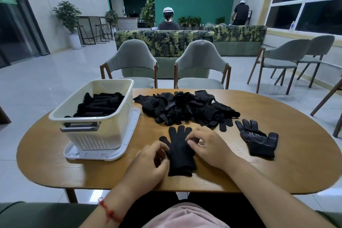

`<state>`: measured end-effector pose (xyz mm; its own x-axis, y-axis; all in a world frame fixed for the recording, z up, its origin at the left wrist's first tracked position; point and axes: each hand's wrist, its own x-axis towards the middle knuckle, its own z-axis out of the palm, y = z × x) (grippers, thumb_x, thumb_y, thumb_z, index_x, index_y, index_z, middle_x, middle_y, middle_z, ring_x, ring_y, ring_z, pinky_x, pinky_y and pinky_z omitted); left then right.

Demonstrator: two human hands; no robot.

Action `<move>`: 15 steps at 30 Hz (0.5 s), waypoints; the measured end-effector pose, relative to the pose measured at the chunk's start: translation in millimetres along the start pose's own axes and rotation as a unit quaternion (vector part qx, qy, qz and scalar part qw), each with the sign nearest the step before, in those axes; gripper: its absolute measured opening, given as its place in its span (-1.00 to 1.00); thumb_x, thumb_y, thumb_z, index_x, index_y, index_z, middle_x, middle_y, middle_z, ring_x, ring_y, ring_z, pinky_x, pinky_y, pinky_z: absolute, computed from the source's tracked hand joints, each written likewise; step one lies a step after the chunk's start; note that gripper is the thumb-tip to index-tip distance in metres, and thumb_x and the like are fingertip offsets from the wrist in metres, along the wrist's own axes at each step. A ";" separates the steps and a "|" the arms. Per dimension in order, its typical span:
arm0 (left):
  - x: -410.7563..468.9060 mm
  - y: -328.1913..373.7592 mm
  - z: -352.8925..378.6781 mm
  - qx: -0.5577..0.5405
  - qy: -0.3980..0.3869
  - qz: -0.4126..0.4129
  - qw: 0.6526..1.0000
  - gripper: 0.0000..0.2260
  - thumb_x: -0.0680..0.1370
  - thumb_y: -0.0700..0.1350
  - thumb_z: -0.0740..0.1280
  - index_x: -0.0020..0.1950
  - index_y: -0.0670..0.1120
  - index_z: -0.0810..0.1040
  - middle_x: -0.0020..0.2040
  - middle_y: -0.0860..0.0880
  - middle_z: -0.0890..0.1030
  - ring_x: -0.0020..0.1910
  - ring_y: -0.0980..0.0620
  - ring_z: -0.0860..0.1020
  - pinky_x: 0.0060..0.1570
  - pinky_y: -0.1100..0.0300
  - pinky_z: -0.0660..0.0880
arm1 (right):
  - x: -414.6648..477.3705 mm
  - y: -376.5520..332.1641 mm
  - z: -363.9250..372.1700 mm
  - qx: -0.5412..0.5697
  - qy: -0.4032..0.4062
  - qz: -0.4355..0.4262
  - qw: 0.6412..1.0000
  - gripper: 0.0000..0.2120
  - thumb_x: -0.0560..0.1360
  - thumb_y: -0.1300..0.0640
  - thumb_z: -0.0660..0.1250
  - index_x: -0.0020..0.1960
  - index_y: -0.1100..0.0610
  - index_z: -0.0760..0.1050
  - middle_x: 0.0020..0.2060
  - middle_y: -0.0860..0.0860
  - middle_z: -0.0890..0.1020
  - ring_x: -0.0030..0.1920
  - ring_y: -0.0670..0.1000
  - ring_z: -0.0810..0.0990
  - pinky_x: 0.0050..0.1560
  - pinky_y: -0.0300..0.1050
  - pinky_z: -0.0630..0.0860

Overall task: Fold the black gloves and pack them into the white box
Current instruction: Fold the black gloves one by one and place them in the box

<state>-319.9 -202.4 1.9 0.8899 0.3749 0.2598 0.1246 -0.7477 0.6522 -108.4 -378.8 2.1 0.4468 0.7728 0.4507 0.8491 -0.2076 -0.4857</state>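
Pink fabric (the person's lap) fills the bottom edge, and both bare forearms reach forward over the wooden table (296,163). A red string bracelet (109,211) circles the left wrist. The left hand (148,161), fingers curled, pinches the left edge of a flat glove (180,153) below its thumb. The right hand (209,146) hunches over the glove's right edge with fingertips bent; it seems to nip the fabric, though the grip is hard to see. This black glove lies flat between the hands, fingers pointing away. To the right lies a dotted glove (257,139), grip side up. Beyond, a loose pile of gloves (185,107) sprawls mid-table. At left stands the white box (103,135) on its lid (133,126), holding rows of folded gloves (100,105).
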 end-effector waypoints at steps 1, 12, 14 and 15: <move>-0.4 -0.8 -0.7 0.006 -0.021 0.010 1.000 -0.74 0.54 0.04 0.39 0.19 0.29 0.48 0.00 0.24 0.58 0.09 0.16 0.55 0.19 0.07 0.53 | -8.4 -7.2 -3.7 0.019 -0.015 -0.005 1.000 -0.97 0.61 -0.01 0.44 0.02 -0.09 0.66 -0.06 -0.26 0.59 0.02 -0.12 0.57 -0.02 -0.12 0.54; -2.0 5.6 -3.4 0.019 -0.084 0.032 0.996 -0.58 0.47 0.16 0.47 0.28 0.37 0.43 0.10 0.28 0.50 0.26 0.21 0.44 0.31 0.16 0.46 | -38.2 -25.3 -8.5 -0.062 -0.064 -0.095 0.991 -0.88 0.55 -0.17 0.45 0.03 -0.18 0.69 -0.14 -0.26 0.59 -0.09 -0.21 0.54 0.11 -0.10 0.43; -1.9 5.7 -3.1 0.026 -0.084 0.038 0.995 -0.57 0.46 0.20 0.47 0.28 0.37 0.42 0.10 0.29 0.49 0.26 0.22 0.44 0.31 0.16 0.46 | -38.5 -24.4 -5.3 -0.084 -0.051 -0.112 0.989 -0.91 0.58 -0.14 0.44 -0.01 -0.17 0.69 -0.15 -0.25 0.60 -0.11 -0.20 0.53 0.06 -0.09 0.43; -1.9 5.9 -2.7 0.028 -0.083 0.040 0.995 -0.56 0.46 0.21 0.47 0.28 0.37 0.42 0.11 0.29 0.49 0.26 0.22 0.44 0.31 0.16 0.46 | -38.3 -23.8 -4.3 -0.089 -0.045 -0.119 0.988 -0.92 0.59 -0.12 0.44 -0.02 -0.16 0.69 -0.15 -0.24 0.59 -0.12 -0.19 0.53 0.05 -0.09 0.42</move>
<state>-322.1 -206.0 7.1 0.9574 0.2214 0.1855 0.0707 -0.8023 0.5927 -144.5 -406.1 -0.3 0.2084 0.8611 0.4637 0.9669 -0.1100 -0.2303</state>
